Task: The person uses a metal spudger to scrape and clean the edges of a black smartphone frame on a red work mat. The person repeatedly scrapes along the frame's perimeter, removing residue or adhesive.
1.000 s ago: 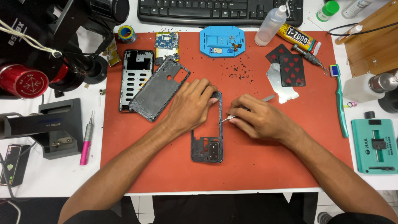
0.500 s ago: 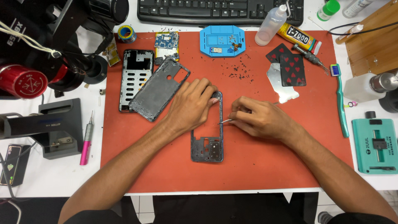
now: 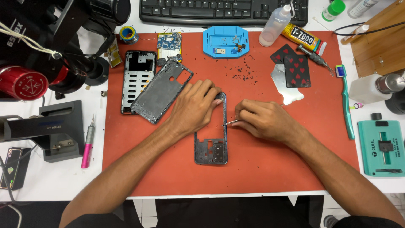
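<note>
Head view: yellow glue tube [image 3: 303,39] lies at one o'clock; left hand [image 3: 195,107] presses the dark frame [image 3: 211,145], right hand [image 3: 261,119] pinches metal tweezers [image 3: 230,123].

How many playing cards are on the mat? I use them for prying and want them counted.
2: both black playing cards with red hearts lie overlapping at the red mat's upper right, one behind the other. More may hide underneath.

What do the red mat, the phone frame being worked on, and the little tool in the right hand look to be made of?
The red mat looks like matte silicone or rubber: flat, no glare. The phone frame seems dark plastic, possibly metal-edged, scuffed and dull. The tool in the right hand looks like thin bright metal, judging by its glint; the left hand steadies the frame.
</note>
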